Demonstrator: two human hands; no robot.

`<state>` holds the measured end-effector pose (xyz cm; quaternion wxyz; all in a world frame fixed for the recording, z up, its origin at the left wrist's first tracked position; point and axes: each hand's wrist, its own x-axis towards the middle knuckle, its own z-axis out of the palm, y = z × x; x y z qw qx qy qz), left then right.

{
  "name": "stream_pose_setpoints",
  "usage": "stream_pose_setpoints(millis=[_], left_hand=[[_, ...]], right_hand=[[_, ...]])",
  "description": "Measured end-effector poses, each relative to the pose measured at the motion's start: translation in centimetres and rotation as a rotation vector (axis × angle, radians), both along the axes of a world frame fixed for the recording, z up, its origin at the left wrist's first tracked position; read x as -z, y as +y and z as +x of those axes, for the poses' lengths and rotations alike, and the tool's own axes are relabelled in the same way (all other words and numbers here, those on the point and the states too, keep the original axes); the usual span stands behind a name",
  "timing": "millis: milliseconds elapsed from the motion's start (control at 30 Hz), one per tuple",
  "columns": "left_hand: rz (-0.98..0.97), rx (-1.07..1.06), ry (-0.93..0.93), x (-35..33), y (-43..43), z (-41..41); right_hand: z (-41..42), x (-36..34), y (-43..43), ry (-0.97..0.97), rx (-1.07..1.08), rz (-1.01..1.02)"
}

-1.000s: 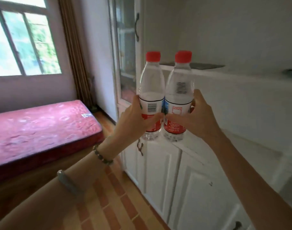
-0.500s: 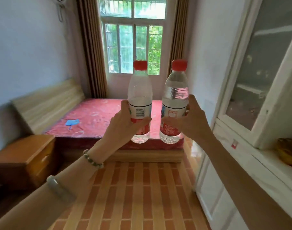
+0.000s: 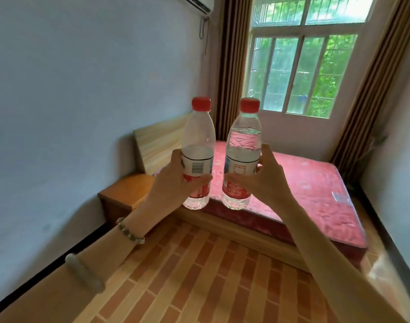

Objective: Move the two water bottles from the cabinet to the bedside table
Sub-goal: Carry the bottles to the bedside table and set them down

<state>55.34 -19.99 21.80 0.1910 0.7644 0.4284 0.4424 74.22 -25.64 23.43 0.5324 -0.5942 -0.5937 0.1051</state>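
I hold two clear water bottles with red caps and red-and-white labels upright in the air, side by side. My left hand (image 3: 173, 183) grips the left water bottle (image 3: 199, 141) around its label. My right hand (image 3: 266, 180) grips the right water bottle (image 3: 243, 145) the same way; this one is nearly full. The wooden bedside table (image 3: 122, 194) stands low on the left against the wall, just behind and below my left hand, partly hidden by it. The cabinet is out of view.
A bed with a red mattress (image 3: 315, 183) and a wooden headboard (image 3: 159, 141) fills the middle right, under a window (image 3: 301, 73) with brown curtains. A brick-patterned floor (image 3: 199, 276) lies between me and the bed. A white wall runs along the left.
The view has swung left, away from the white cabinet, which has left the frame. The bed and bedside table are nearer and more central. Both hands still hold the bottles upright together.
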Motion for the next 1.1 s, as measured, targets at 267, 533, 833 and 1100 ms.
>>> stream_pose_setpoints(millis=[267, 533, 833, 1100], left_hand=[[-0.064, -0.16, 0.009, 1.5, 11.8, -1.1], [-0.117, -0.298, 0.021, 1.7, 25.1, 0.2], [-0.203, -0.374, -0.04, 3.8, 38.8, -0.4], [-0.209, -0.368, -0.03, 6.1, 51.6, -3.2]], right_hand=[[-0.4, 1.5, 14.8, 0.005, -0.156, 0.016], [1.2, 1.7, 30.9, 0.002, -0.24, 0.025], [0.5, 3.4, 45.7, -0.026, -0.352, -0.024], [-2.5, 5.9, 59.0, -0.036, -0.394, -0.051]])
